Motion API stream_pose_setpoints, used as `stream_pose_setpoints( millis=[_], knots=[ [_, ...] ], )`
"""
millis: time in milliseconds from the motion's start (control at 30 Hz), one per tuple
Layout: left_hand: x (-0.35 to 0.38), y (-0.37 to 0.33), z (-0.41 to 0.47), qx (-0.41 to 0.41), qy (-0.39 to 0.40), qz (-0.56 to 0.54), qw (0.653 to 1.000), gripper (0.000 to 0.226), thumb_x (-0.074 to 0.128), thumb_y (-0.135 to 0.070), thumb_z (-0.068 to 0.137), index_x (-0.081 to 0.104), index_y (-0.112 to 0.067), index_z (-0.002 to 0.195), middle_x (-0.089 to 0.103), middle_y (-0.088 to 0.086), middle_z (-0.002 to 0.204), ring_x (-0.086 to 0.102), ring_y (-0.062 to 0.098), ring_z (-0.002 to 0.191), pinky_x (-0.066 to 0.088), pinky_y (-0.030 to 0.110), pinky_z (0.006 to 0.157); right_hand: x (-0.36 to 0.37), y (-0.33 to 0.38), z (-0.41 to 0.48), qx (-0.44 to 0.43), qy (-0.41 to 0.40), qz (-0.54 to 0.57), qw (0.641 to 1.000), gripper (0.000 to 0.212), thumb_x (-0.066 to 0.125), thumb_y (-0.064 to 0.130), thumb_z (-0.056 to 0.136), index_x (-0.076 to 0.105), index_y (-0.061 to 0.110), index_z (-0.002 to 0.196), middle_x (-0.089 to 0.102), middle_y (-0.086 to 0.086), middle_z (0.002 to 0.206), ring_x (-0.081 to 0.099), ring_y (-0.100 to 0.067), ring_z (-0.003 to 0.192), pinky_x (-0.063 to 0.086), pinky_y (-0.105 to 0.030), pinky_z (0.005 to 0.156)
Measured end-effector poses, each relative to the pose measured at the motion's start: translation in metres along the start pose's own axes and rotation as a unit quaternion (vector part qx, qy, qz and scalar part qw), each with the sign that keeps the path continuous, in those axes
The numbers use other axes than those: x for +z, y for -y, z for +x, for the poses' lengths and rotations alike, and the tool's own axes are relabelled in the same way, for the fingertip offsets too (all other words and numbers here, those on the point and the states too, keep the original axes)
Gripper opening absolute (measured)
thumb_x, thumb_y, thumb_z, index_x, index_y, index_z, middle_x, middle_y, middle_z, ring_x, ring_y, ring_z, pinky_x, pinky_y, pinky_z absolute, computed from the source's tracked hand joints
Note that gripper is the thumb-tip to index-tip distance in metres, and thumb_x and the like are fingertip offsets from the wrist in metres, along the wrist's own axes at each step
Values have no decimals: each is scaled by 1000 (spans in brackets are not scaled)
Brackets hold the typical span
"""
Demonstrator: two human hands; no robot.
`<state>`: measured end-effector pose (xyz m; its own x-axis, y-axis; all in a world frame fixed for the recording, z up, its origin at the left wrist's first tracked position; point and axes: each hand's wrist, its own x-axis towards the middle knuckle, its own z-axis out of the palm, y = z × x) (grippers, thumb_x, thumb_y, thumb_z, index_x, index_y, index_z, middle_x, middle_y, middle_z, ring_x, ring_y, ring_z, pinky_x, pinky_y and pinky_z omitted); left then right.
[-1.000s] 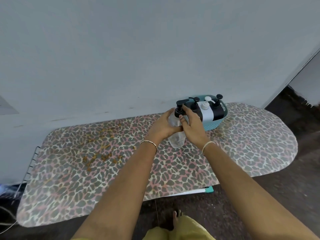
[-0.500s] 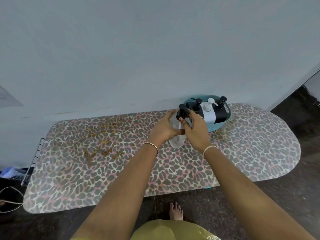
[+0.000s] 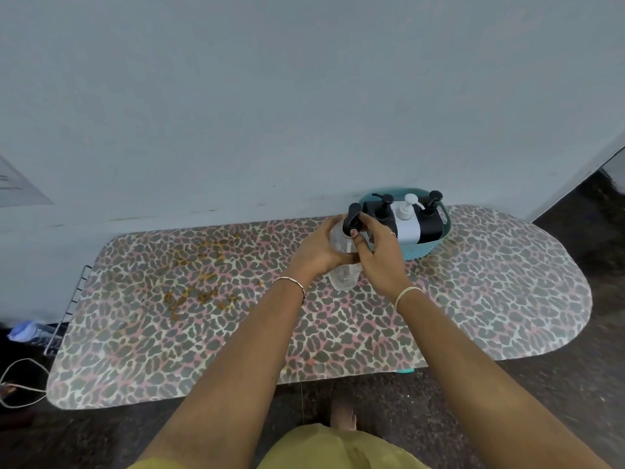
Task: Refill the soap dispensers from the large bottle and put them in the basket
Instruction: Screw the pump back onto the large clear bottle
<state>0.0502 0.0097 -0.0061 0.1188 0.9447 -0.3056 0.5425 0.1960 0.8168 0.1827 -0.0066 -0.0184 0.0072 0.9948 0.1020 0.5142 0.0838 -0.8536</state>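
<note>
A clear plastic dispenser bottle (image 3: 342,278) stands on the leopard-print board (image 3: 203,316), just left of a teal basket (image 3: 417,250). My left hand (image 3: 318,250) wraps around the bottle's body. My right hand (image 3: 378,255) grips its black pump head (image 3: 352,218) from the right, thumb against the collar. Inside the basket stand three dispensers: a black one (image 3: 380,214), a white one (image 3: 407,225) and another black one (image 3: 431,221), all upright with pumps on. No large refill bottle shows on the board.
The board runs along a pale wall (image 3: 304,96). Orange-brown stains (image 3: 199,282) mark its left half. A wire rack (image 3: 72,299) hangs off the left end, with a plastic bottle (image 3: 23,331) and a cable (image 3: 17,384) on the dark floor.
My hands stay on the clear bottle; the right hand has shifted on the black pump head, which has turned. The camera view has moved back slightly.
</note>
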Motion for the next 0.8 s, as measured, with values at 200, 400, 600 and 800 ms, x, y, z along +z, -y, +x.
stream_pose_setpoints(
  millis=[200,400,600,800],
  knots=[
    [0,3,3,-6,-3,-20,1000,93,84,-29,68,32,-33,145,47,-4,144,44,18,132,41,39,106,2,3,7,10,-52,17,998,34,70,29,85,53,22,114,60,10,106,55,-5,98,49,-30,91],
    [-1,3,7,-10,1,-19,1000,94,84,-29,69,31,-33,146,41,-2,148,40,19,135,42,38,106,0,0,3,-45,10,-48,998,42,51,19,98,46,15,139,56,-1,132,46,-16,124,35,-26,103],
    [0,3,8,-9,6,-28,1000,96,85,-29,68,31,-29,147,40,-3,149,39,18,136,39,36,108,0,3,11,-47,-6,-86,995,33,55,18,96,55,13,128,55,-4,111,49,-20,107,43,-38,95],
    [2,4,6,-5,-1,-46,999,88,84,-25,70,36,-33,143,47,-3,143,45,18,131,41,34,105,1,3,15,-10,-39,-67,997,31,70,32,84,57,19,110,50,9,101,50,-10,98,43,-26,84]
  ],
)
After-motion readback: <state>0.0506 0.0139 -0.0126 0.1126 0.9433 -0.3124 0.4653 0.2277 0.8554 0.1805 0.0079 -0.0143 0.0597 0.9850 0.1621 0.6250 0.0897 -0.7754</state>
